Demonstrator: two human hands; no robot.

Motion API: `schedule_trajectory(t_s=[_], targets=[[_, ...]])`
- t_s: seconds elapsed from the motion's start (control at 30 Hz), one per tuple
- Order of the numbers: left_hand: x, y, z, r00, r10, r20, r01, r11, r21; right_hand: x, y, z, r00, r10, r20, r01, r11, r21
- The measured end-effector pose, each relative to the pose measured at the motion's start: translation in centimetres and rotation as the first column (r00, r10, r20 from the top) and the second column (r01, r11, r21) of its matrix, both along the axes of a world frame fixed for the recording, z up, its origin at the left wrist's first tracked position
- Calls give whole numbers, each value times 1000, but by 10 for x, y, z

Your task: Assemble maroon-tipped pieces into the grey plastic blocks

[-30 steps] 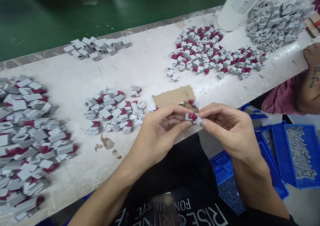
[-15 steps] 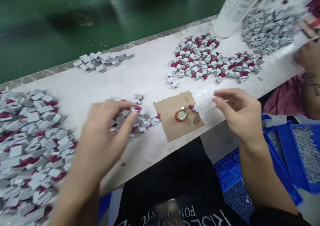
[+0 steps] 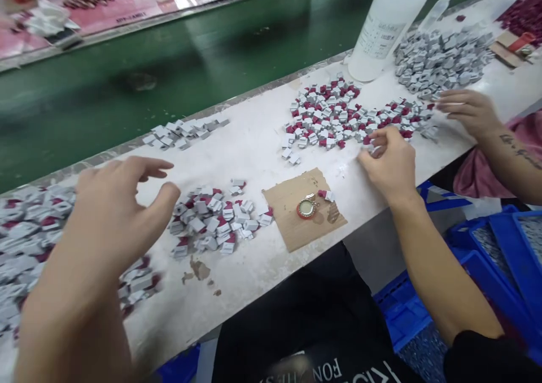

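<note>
Since the earlier frame, the left hand has moved left, away from the middle cluster, and the right hand has gone from beside the cardboard out to the far-right pile. A co-worker's hand has also moved further in over the tabletop.

Nearest: black shirt at the tabletop's edge, blue bins below, to the right. Left hand: fingers spread, thumb well apart from them, nothing visible between. It is raised in front of the left pile of gray-and-maroon pieces, partly hiding it.

The middle cluster, same kind of pieces, lies between left hand and cardboard. On the cardboard: a small round dish and, just beside it, a single piece.

Right hand: fingers curled, at the near edge of the far-right pile. A piece shows by the fingertips; cannot tell whether it is pinched.

Farther: a row of gray parts along the tabletop's far edge; a white bottle behind the far-right pile; a gray heap right of the bottle. Beyond the tabletop, a green strip.
</note>
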State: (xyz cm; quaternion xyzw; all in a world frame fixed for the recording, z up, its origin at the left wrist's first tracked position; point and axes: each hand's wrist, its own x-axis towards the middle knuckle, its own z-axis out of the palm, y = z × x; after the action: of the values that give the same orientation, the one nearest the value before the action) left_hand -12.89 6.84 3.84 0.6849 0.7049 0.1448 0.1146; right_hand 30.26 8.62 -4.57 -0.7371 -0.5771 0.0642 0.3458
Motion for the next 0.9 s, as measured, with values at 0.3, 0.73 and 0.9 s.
schedule_trajectory(t_s=[0.3,0.73,0.9], targets=[[-36,79,-22,983,160,88,-154,985,-75,1,-49,13,956,251,-151,-276,946,-173],[-23,71,-20,987,144,78,-131,980,-151,-2,-56,8,938,328,-110,-337,939,-70],[-17,56,-17,985,164,59,-145,959,-246,-9,-65,7,931,291,-223,-307,951,-44]])
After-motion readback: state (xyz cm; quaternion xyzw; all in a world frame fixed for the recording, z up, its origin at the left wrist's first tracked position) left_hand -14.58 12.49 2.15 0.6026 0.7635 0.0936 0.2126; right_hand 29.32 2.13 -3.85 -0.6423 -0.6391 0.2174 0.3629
